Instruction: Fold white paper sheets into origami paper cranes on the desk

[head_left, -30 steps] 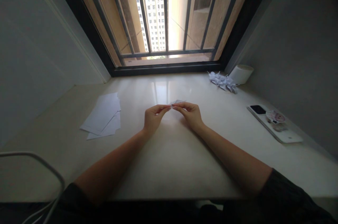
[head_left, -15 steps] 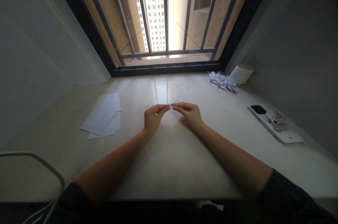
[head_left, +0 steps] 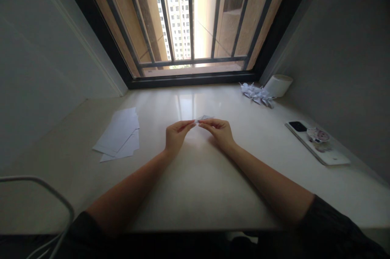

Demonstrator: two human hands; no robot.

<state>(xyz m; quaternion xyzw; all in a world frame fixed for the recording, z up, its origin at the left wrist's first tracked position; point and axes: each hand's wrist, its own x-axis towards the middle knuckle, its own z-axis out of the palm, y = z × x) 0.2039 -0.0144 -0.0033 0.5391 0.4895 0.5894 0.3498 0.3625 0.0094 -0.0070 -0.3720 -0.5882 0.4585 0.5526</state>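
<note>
A small piece of folded white paper [head_left: 206,117] is pinched between my two hands above the middle of the sill. My left hand [head_left: 177,133] is closed, thumb and forefinger gripping the paper's near left end. From the other side, my right hand [head_left: 219,131] pinches the same paper, its fingertips almost touching those of the left. Part of the paper sticks up behind the right fingers. The fingers hide most of it, so its folded shape is unclear.
Flat white paper sheets [head_left: 118,133] lie overlapping at left. Several folded paper pieces [head_left: 257,94] are heaped at the back right, beside a white cylindrical object [head_left: 278,85]. A phone [head_left: 318,143] lies at right. A white cable [head_left: 57,196] loops at front left. A barred window [head_left: 192,82] closes the back.
The fingertips have shifted very slightly left, and a bit more of the paper shows behind the right fingers. Both hands keep their pinch; everything else is still.
</note>
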